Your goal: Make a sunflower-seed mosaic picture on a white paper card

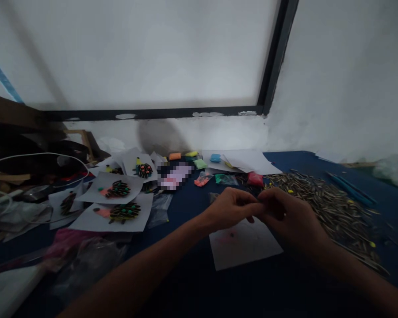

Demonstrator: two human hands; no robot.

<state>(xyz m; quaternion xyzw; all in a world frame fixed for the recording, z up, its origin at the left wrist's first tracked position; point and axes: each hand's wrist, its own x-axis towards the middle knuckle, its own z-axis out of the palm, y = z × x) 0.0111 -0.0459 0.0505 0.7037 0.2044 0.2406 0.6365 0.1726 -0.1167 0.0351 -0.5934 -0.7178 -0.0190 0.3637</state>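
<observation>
My left hand and my right hand meet at the fingertips above a white paper sheet. Both hands are closed in a pinch; whatever lies between the fingertips is too small and dark to make out. On the sheet is a pinkish patch with a dark dot, partly shaded by my hands. Just beyond my fingers lies a red packet. A big heap of striped sunflower seeds spreads to the right of my right hand.
Paper sheets with hedgehog-like figures of seeds and clay overlap at left. Colored clay packs line the back by the wall. A blurred phone-like object lies nearby. Blue tool-like sticks rest beyond the seeds. Plastic bags lie front left.
</observation>
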